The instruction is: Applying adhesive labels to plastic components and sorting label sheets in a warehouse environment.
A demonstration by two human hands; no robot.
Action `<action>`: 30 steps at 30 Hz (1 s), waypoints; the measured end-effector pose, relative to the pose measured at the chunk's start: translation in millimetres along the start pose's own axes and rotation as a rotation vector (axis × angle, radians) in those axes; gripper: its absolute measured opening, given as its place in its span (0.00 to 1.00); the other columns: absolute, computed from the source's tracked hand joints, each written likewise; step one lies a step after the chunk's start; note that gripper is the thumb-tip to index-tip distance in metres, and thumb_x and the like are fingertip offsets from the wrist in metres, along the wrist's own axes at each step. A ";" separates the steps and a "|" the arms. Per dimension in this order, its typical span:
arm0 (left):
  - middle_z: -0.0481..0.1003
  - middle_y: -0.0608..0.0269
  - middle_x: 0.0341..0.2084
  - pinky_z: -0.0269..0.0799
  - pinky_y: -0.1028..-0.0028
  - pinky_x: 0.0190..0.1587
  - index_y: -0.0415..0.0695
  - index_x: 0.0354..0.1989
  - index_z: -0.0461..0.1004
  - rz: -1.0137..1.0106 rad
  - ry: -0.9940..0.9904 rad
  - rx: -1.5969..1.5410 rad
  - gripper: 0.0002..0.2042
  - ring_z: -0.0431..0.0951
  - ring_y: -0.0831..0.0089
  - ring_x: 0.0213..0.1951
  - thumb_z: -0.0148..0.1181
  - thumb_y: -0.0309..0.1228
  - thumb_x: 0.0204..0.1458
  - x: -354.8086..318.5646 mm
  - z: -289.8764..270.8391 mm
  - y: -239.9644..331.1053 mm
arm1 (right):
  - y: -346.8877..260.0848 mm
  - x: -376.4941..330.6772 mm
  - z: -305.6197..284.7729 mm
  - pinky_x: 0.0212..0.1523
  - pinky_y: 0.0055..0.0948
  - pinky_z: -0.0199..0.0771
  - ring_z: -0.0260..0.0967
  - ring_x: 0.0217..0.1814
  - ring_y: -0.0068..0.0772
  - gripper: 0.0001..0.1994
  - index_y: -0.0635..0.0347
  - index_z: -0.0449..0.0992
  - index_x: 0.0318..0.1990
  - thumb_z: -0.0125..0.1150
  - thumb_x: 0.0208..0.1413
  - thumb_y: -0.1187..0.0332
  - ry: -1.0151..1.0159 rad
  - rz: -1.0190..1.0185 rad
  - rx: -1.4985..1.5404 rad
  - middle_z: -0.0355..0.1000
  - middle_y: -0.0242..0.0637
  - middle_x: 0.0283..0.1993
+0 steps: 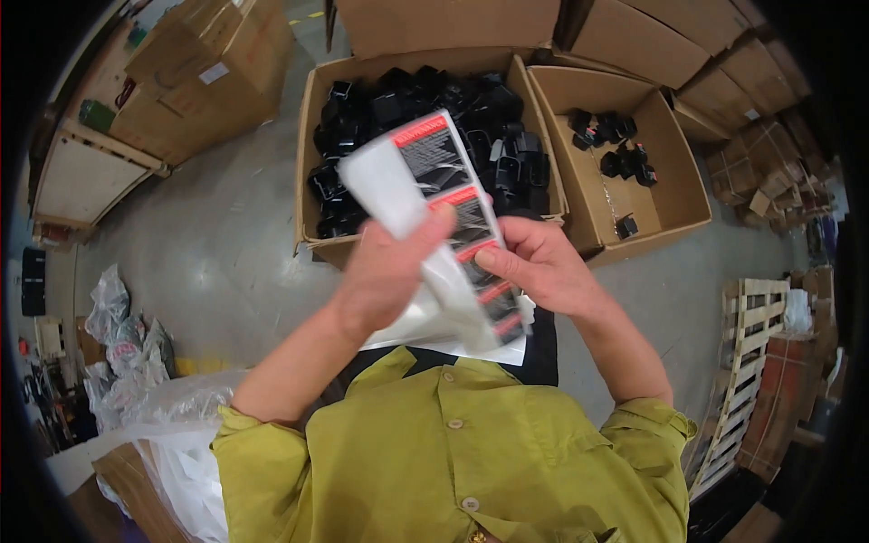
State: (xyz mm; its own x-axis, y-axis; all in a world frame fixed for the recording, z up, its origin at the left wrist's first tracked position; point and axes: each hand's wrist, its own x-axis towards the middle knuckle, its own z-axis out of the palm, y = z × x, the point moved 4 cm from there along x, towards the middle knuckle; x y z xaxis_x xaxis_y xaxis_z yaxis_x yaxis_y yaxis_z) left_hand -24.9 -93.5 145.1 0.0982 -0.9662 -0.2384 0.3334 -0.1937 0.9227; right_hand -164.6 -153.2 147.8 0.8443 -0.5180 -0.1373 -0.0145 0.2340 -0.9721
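A sheet of stickers (444, 158), black with red bands on white backing, slants up in front of my chest. My left hand (385, 271) is closed on its left side, thumb lying over the printed face; this side is slightly blurred. On the right edge, my right hand (548, 267) pinches the same sheet between thumb and fingers. Whether a sticker is lifted there, I cannot tell. More white sheets (407, 330) lie over my lap beneath it. Just beyond my hands, an open cardboard box (306, 204) is heaped with black plastic parts (398, 100).
To its right, a second open cardboard box (656, 208) holds several black parts (625, 163). A wooden pallet (747, 353) leans at the right. Clear plastic wrapping (118, 344) lies at the left, below a large carton (226, 90). Grey floor (217, 226) shows between.
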 end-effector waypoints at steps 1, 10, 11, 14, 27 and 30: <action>0.68 0.50 0.41 0.65 0.66 0.49 0.36 0.49 0.58 0.052 0.184 0.152 0.18 0.70 0.63 0.43 0.47 0.33 0.52 -6.3 -13.9 20.7 | -1.6 -1.3 -10.1 0.33 0.16 0.65 0.63 0.32 0.14 0.08 0.66 0.70 0.36 0.54 0.50 0.72 0.086 -0.048 0.001 0.69 0.30 0.31; 0.73 0.65 0.31 0.67 0.81 0.38 0.37 0.38 0.70 0.102 0.056 0.450 0.13 0.71 0.81 0.33 0.59 0.25 0.41 -53.8 -100.1 81.0 | 58.7 -26.7 -50.9 0.50 0.34 0.58 0.57 0.52 0.38 0.26 0.58 0.67 0.45 0.66 0.32 0.66 0.044 -0.059 -1.222 0.64 0.38 0.46; 0.73 0.65 0.32 0.67 0.81 0.38 0.36 0.38 0.70 0.007 -0.011 0.435 0.14 0.71 0.81 0.33 0.60 0.25 0.40 -55.1 -101.4 73.2 | 60.6 -26.3 -48.1 0.51 0.34 0.56 0.56 0.52 0.38 0.28 0.58 0.66 0.46 0.66 0.31 0.65 0.036 -0.042 -1.282 0.64 0.37 0.46; 0.74 0.64 0.31 0.67 0.81 0.38 0.36 0.38 0.70 -0.069 -0.020 0.427 0.14 0.71 0.82 0.32 0.60 0.24 0.40 -56.8 -98.4 61.8 | 66.9 -24.0 -48.2 0.50 0.34 0.55 0.56 0.51 0.38 0.29 0.57 0.65 0.47 0.66 0.31 0.67 0.000 -0.019 -1.271 0.64 0.36 0.45; 0.73 0.72 0.23 0.64 0.83 0.28 0.38 0.33 0.74 -0.402 -0.360 0.640 0.12 0.66 0.87 0.26 0.63 0.29 0.40 -52.7 -83.6 10.6 | 72.2 -31.3 -59.8 0.39 0.27 0.64 0.65 0.36 0.33 0.14 0.60 0.71 0.36 0.62 0.37 0.75 -0.097 0.087 -0.783 0.68 0.36 0.32; 0.74 0.71 0.24 0.65 0.83 0.31 0.37 0.34 0.74 -0.367 -0.356 0.626 0.12 0.68 0.87 0.28 0.64 0.28 0.40 -56.5 -86.2 17.2 | 75.1 -37.4 -66.7 0.38 0.22 0.65 0.65 0.33 0.22 0.09 0.62 0.72 0.34 0.59 0.42 0.74 -0.085 0.228 -0.403 0.70 0.32 0.29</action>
State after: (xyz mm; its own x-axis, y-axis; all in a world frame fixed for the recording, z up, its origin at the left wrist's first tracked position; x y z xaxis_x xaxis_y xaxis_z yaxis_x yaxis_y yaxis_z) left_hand 56.1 -27.6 148.3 -0.2553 -0.7984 -0.5453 -0.3109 -0.4662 0.8282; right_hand -232.9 -171.1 67.3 0.8362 -0.4169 -0.3564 -0.3975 -0.0129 -0.9175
